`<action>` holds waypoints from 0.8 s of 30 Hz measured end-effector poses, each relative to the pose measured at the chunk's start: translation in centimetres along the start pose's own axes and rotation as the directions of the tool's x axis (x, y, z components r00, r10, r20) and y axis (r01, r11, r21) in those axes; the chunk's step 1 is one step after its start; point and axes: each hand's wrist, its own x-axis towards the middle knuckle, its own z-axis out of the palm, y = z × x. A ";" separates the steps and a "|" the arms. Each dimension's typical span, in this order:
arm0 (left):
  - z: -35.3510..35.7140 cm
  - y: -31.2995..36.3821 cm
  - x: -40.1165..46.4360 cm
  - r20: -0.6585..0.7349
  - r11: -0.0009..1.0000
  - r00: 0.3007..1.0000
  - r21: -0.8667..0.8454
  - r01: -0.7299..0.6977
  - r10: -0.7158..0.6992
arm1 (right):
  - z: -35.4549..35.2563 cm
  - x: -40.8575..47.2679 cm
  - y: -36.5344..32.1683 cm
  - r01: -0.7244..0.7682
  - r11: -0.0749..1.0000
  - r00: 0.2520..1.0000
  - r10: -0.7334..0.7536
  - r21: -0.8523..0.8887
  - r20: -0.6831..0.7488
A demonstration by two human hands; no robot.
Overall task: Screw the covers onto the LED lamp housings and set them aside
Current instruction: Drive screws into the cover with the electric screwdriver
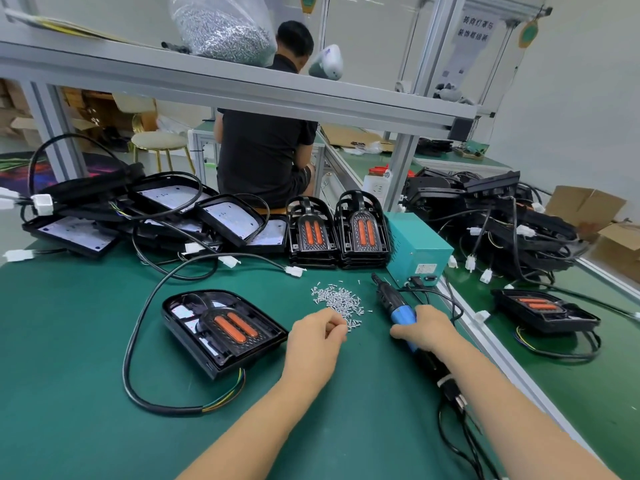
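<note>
My left hand pinching at screws — tiny, slippery, maybe one caught; right hand wraps screwdriver — rigid.

Two hands: left hand, right hand. One electric screwdriver, one screw heap, one covered housing beside the left hand, two cover stacks beyond.
</note>
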 end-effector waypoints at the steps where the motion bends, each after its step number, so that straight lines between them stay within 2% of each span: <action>1: -0.5 0.6 0.0 0.010 0.994 1.000 -0.110 0.021 -0.020 | -0.3 -0.1 0.0 -0.004 0.984 0.999 -0.001 0.175 0.032; 3: -1.5 1.4 0.0 0.028 0.947 0.998 -0.315 0.066 -0.061 | -1.4 -0.8 -0.5 -0.040 0.853 0.996 -0.007 0.521 0.088; 6: -3.0 2.1 0.0 0.037 0.853 0.996 -0.514 0.092 -0.085 | -3.4 -2.4 -2.0 -0.054 0.638 0.992 -0.055 0.768 0.115; 8: -4.0 2.4 -0.1 0.026 0.822 0.996 -0.564 0.081 -0.081 | -4.6 -3.6 -3.3 -0.025 0.393 0.984 -0.155 0.919 0.093; 11: -5.7 2.7 -0.2 0.010 0.813 0.997 -0.579 0.064 -0.072 | -5.6 -5.5 -5.6 0.001 -0.050 0.969 -0.247 0.999 -0.013; 13: -6.9 2.7 -0.3 -0.007 0.817 0.997 -0.573 0.056 -0.073 | -5.8 -6.6 -7.1 0.057 -0.243 0.962 -0.247 0.968 -0.119; 18: -9.7 2.5 -0.9 -0.047 0.798 0.996 -0.602 0.034 -0.078 | -5.6 -9.0 -9.6 0.189 -0.477 0.918 -0.225 0.859 -0.327; 24: -11.5 1.3 -1.3 -0.035 0.774 0.997 -0.633 0.034 -0.073 | -5.8 -10.7 -11.6 0.259 -0.615 0.874 -0.179 0.745 -0.452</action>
